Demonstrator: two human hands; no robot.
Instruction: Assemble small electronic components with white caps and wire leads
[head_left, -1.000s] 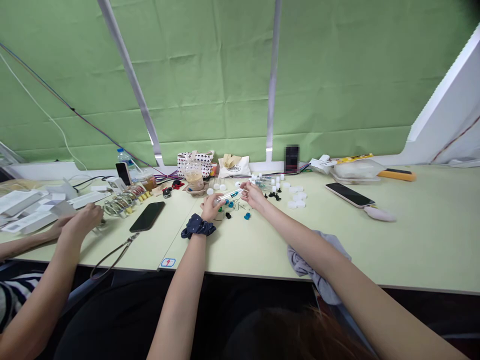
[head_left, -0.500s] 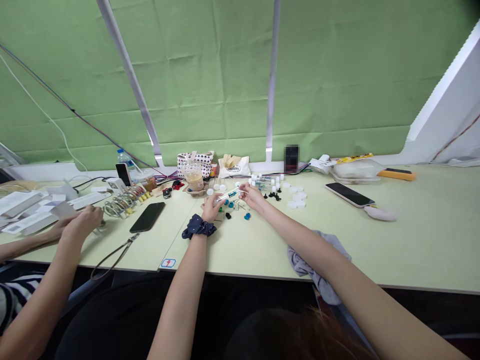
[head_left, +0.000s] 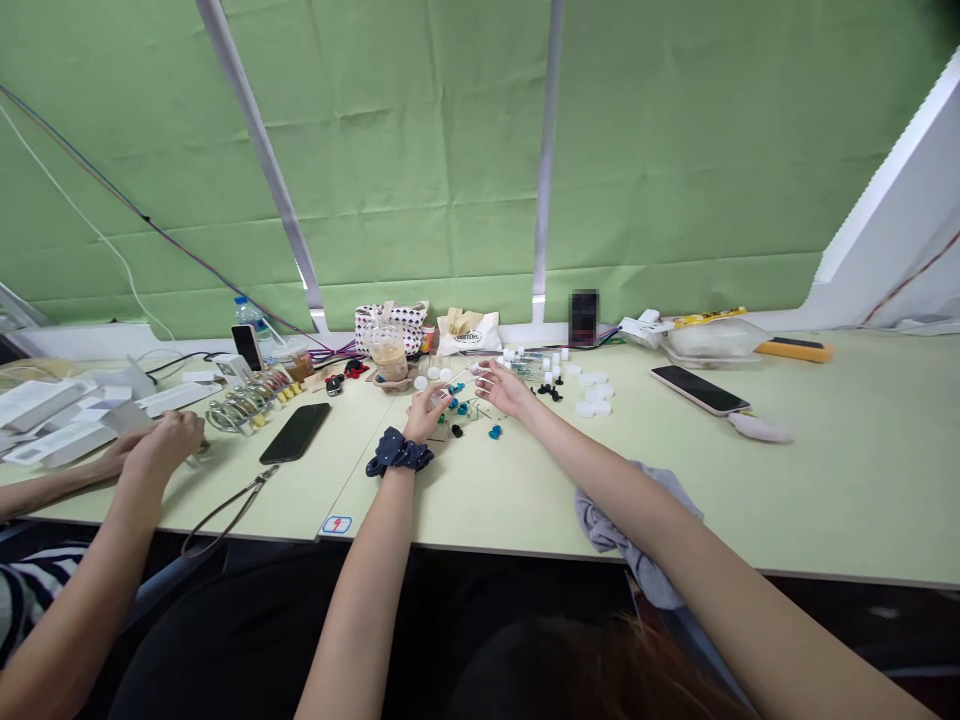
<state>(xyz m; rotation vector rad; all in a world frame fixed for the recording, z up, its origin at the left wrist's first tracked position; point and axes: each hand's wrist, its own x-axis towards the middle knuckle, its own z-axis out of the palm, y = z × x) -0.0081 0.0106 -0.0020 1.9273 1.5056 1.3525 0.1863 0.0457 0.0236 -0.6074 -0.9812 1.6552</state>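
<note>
My left hand [head_left: 424, 413], with a dark blue scrunchie [head_left: 397, 453] on its wrist, is closed round a small clear tube [head_left: 439, 398] just above the table. My right hand [head_left: 505, 389] hovers a little to the right of it, its fingertips pinched on something too small to make out. Small blue, green and black pieces [head_left: 459, 409] lie on the pale green table [head_left: 825, 480] under and between both hands, and one blue piece [head_left: 493, 432] lies nearer me. White caps [head_left: 592, 395] lie just right of my right hand.
A co-worker's hands [head_left: 161, 445] work at the left near metal rings [head_left: 238, 410] and white boxes [head_left: 52, 425]. A black phone [head_left: 295, 432], a second phone [head_left: 699, 389], a grey cloth [head_left: 628, 520], a drink cup [head_left: 388, 350] and bags line the table.
The clear tube with blue contents, held across both hands before, is now only at my left hand. My right hand has drawn slightly up and away.
</note>
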